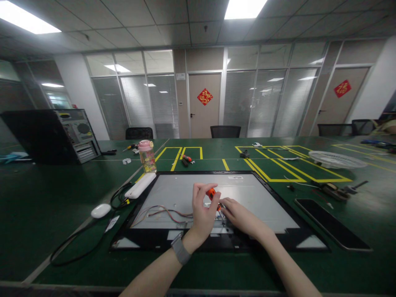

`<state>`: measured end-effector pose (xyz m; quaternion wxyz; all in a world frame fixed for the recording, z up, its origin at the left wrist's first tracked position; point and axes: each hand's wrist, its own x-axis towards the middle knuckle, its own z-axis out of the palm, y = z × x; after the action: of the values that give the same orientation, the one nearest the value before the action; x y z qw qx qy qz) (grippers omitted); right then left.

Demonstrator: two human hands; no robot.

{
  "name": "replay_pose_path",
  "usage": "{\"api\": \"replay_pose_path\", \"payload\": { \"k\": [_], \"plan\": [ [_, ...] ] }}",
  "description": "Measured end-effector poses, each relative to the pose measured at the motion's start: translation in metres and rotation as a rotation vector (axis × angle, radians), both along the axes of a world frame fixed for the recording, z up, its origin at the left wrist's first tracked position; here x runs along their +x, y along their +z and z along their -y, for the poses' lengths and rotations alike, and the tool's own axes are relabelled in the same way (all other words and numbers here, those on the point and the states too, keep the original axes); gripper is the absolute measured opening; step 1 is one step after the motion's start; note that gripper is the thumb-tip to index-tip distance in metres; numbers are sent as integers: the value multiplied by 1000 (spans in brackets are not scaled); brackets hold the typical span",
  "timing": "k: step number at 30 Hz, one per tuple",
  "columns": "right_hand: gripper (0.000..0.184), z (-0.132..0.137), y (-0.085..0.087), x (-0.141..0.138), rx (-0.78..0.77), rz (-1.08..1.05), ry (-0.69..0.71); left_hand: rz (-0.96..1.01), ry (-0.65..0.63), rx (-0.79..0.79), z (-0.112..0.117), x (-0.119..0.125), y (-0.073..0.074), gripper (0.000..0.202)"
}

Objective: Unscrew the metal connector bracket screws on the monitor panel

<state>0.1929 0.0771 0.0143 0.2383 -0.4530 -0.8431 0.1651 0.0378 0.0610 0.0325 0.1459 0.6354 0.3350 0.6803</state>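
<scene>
A monitor panel [173, 194] lies back-up on the green table, its grey metal back framed in black. My left hand [202, 214] is closed round an orange-handled screwdriver [211, 192], held upright over the panel's lower middle. My right hand [239, 215] reaches in from the right with its fingertips pinched at the screwdriver's lower end; whether they hold anything small is hidden. Red and white wires [163, 212] run across the panel's back to the left of my hands. A grey watch band sits on my left wrist.
A computer tower [55, 134] lies at the far left. A pink-capped bottle [147, 156], a white bar [140, 185], a white mouse [100, 210] and a black cable [74, 243] are left of the panel. A black strip [331, 225] and a fan grille [337, 159] sit at right.
</scene>
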Motion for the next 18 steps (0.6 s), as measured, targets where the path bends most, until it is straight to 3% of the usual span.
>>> {"api": "replay_pose_path", "payload": {
  "k": [7,12,18],
  "plan": [
    [26,-1,-2,0,19,-1,-9,20,-46,-11,2,1,-2,33],
    [27,-1,-2,0,11,4,-6,49,-103,-38,0,0,-2,30],
    [28,-2,-2,0,5,3,4,-1,17,31,1,0,1,16]
  ]
}}
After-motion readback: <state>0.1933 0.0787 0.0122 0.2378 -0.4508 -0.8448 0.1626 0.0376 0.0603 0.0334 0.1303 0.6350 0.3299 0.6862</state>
